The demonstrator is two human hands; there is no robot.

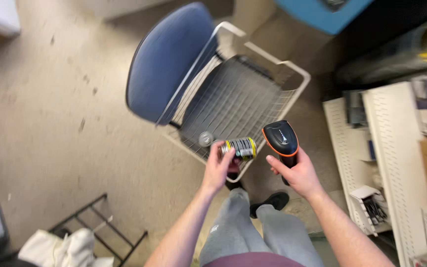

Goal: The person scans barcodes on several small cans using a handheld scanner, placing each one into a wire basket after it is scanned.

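Note:
My left hand (219, 168) holds a small can (239, 147) with a yellow and striped label, lying sideways over the near rim of a white wire basket (292, 69). My right hand (297, 174) grips a black handheld scanner with an orange rim (280, 139); its head sits just right of the can, close to it. Inside the basket, another small round can (205, 139) rests near my left fingers.
The basket sits on a blue chair (166, 59). White shelving (396, 148) with packaged goods stands at the right. A black wire rack (95, 222) and white cloth (65, 249) lie on the floor at lower left. My legs and shoes are below.

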